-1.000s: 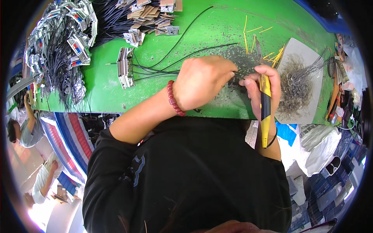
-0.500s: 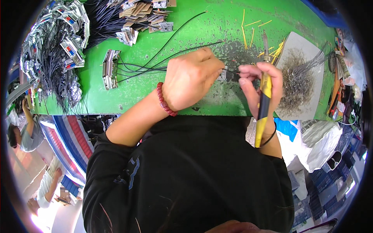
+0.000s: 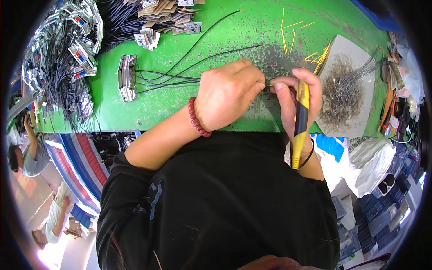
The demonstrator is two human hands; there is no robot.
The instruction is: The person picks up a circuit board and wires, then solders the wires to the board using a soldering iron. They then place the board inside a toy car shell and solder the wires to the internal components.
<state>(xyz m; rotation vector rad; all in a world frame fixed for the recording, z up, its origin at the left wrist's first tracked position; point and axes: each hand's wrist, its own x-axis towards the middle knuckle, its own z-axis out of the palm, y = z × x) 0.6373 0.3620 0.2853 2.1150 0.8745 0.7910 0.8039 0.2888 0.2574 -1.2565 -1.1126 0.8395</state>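
Observation:
My left hand [image 3: 231, 94], closed in a pinch, holds a black wire [image 3: 180, 81]. That wire runs left to a metal strip assembly [image 3: 128, 78] lying on the green table, and more black wires fan out from it. My right hand [image 3: 292, 101] grips a yellow-and-black soldering iron [image 3: 300, 121] against the palm; its metal tip is hidden. The right thumb and forefinger meet close to the left fingertips, at the wire's end. Whether they pinch the wire itself is too small to tell.
Metal assemblies with black wires [image 3: 58, 58] pile up at the far left, beside boards on wires [image 3: 153, 22]. Thin yellow sticks [image 3: 284, 40] lie beyond my right hand. A grey sheet with dark scraps [image 3: 344, 90] lies at the right. Two other people are at lower left.
My right hand has moved slightly left, its fingertips now at the left hand's. The iron's tip has gone from sight. My left hand now covers a small metal piece on the table.

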